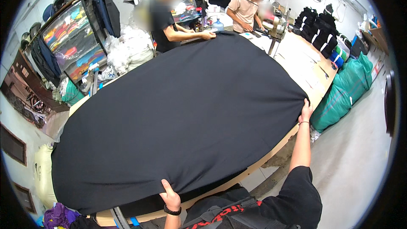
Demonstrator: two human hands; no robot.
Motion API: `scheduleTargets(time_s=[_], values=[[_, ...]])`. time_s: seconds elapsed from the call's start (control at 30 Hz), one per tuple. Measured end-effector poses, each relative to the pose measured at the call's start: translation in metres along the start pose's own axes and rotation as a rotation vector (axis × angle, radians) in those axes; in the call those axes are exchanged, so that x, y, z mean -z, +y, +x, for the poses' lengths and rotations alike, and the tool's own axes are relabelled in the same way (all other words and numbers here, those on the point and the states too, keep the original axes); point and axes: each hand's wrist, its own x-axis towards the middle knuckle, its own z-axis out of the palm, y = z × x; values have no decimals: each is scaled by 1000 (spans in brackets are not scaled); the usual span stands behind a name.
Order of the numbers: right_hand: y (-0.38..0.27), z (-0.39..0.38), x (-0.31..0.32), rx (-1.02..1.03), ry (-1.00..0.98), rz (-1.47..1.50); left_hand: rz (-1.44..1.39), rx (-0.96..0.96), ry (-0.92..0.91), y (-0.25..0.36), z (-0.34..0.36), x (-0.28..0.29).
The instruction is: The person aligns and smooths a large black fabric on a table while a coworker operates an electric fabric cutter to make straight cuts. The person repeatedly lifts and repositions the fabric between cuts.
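Black cloth: spread across most of the tabletop, far edge to near edge
Left hand: gripping the cloth's border along the near edge, thumb on top
Right hand: clutching gathered cloth farther right, fingers apparently tucked under
Co-worker's hand: at the far edge, touching cloth

A black short-sleeved shirt is worn, with a dark left wristband, a thin right bracelet and a red-patterned dark strap.
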Motion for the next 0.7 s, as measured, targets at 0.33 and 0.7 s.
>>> scheduleTargets(time_s=[0.33,0.7], values=[[156,73,9,-302,-337,-28,361,-41,-239,-27,-90,-203],[122,80,-11,-768,-581,113,-237,286,481,7,-60,-212]])
